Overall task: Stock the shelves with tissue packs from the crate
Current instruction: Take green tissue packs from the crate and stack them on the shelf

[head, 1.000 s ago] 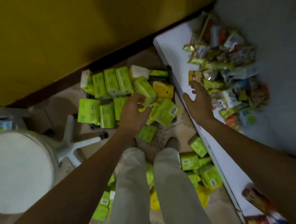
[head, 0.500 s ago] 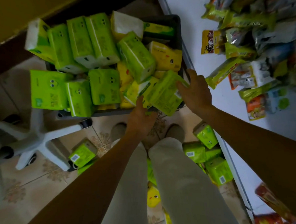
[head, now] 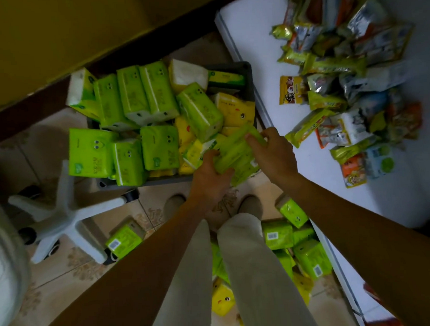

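1. I look straight down from the head camera at a dark crate (head: 244, 69) on a tiled floor (head: 64, 275), heaped with green and yellow tissue packs.
2. My left hand (head: 211, 179) and right hand (head: 275, 155) both hold one green tissue pack (head: 236, 152) at the crate's near right corner.
3. The left hand's fingers curl round the pack's near left end, with the thumb on its near edge.
4. The right hand grips the pack's right end. One finger lies along the top face and the others bend over the far edge.
5. The held pack is tilted and blurred. It sits above the yellow packs at that corner, and I cannot tell whether it touches them.
6. A low white shelf (head: 251, 37) runs along the crate's right side, just beside it.
7. A pile of mixed snack packets (head: 342, 84) covers the shelf's far right part, well apart from the front edge.
8. More green packs lie on the floor against the shelf's front edge (head: 278, 234), beside my right leg.
9. One green pack (head: 124, 240) lies on the floor near the crate's near left corner, next to a white chair base (head: 64, 220).
10. A yellow pack (head: 222, 299) lies on the floor between my legs.
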Available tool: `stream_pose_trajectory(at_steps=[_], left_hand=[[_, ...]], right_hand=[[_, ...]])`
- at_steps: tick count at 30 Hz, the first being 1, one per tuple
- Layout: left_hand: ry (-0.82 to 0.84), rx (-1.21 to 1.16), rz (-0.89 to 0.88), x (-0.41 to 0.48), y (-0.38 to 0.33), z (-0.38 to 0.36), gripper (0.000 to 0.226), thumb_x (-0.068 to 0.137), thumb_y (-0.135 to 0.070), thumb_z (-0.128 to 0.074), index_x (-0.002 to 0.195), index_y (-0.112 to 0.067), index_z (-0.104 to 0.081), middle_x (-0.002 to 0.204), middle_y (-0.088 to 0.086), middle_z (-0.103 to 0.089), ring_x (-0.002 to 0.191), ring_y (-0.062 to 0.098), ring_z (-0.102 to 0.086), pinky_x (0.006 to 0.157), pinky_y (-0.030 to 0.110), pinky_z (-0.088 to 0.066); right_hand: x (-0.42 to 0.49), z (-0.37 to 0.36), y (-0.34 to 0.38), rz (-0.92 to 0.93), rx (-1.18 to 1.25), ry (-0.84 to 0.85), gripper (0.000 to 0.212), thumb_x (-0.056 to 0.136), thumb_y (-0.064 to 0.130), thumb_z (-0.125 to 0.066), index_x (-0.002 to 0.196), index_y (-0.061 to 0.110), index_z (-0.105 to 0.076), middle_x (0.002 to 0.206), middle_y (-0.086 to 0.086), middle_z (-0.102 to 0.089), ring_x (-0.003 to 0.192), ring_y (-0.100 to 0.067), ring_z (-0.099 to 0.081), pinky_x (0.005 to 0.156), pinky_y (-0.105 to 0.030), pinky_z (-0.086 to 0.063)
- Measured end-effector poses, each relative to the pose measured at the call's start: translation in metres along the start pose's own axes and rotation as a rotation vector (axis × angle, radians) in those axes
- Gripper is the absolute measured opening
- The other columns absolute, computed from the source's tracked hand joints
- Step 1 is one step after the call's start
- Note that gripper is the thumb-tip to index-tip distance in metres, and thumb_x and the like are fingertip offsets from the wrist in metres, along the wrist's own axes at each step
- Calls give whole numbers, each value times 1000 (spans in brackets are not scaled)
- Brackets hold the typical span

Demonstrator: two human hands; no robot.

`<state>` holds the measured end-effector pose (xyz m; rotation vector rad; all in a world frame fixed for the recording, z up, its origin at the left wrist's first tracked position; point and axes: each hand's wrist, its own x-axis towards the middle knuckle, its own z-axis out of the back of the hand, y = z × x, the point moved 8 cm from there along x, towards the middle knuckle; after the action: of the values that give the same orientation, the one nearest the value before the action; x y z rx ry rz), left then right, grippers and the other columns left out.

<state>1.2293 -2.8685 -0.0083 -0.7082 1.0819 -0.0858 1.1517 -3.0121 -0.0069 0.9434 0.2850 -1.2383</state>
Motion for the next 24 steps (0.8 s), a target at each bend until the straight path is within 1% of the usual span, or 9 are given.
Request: stream_pose_trajectory(at_steps=[2, 5, 7, 9, 14, 17, 19, 22, 24], left_hand=[[-7, 14, -45, -17, -23, 14, 46, 90, -16, -57, 133, -17, -39, 110, 14, -61, 89, 26, -59, 59, 20, -38], [-39, 41, -130, -46, -72, 45, 46, 87, -16, -57, 130, -20, -40, 92, 6, -60, 70, 17, -55, 52, 21, -37], [-73, 54, -215, -67, -112, 71, 46, 85, -16, -60, 127, -20, -43, 96, 11, -65, 74, 23, -60, 59, 23, -42], [-106, 61, -305, -91, -155, 97, 46, 83, -14, -61, 125, -19, -45, 97, 15, -67, 71, 25, -61, 59, 24, -43], [-136, 85, -539, -173, -275, 153, 46, 83, -15, -59, 124, -24, -42, 84, 8, -62, 71, 23, -57, 63, 27, -37], [-169, 50, -716, -230, -336, 185, 47, 79, -14, -61, 122, -23, -44, 100, 9, -64, 81, 24, -60, 69, 28, -42], [-193, 38, -842, -265, -369, 205, 50, 75, -16, -62, 122, -21, -45, 105, 10, -65, 88, 27, -62, 74, 31, -45], [-204, 48, -968, -311, -408, 229, 61, 70, -25, -59, 128, -26, -39, 112, 7, -63, 92, 25, -63, 80, 36, -51], [-206, 53, -1041, -335, -430, 242, 72, 67, -34, -55, 135, -31, -33, 120, 5, -59, 99, 23, -62, 87, 44, -51]], right_hand=[[-18, 20, 19, 17, 40, -32, 46, 90, 54, -49, 115, 15, -50, 116, -14, -55, 107, -33, -52, 85, -40, -43], [-43, 61, 61, 71, 106, -111, 42, 88, 54, -51, 106, 16, -50, 105, -19, -59, 99, -36, -56, 76, -39, -43], [-64, 94, 96, 110, 139, -179, 39, 87, 52, -55, 102, 16, -51, 100, -18, -61, 97, -35, -57, 77, -40, -45], [-89, 133, 135, 168, 157, -265, 34, 85, 47, -60, 98, 16, -54, 100, -16, -63, 98, -33, -58, 80, -40, -46], [-169, 240, 234, 319, 157, -430, 36, 86, 45, -59, 104, 15, -54, 106, -10, -62, 101, -29, -58, 79, -33, -42], [-223, 295, 280, 440, 209, -530, 27, 86, 43, -60, 97, 21, -48, 106, -8, -61, 102, -28, -57, 82, -33, -42], [-255, 324, 304, 528, 271, -580, 27, 87, 39, -60, 104, 23, -48, 106, -8, -59, 102, -28, -56, 85, -34, -44], [-297, 358, 335, 644, 299, -615, 52, 89, 35, -60, 136, 31, -40, 115, -6, -56, 105, -21, -54, 84, -29, -41], [-322, 376, 353, 732, 321, -617, 61, 90, 32, -59, 143, 36, -30, 130, -3, -49, 109, -15, -53, 89, -33, -45]])
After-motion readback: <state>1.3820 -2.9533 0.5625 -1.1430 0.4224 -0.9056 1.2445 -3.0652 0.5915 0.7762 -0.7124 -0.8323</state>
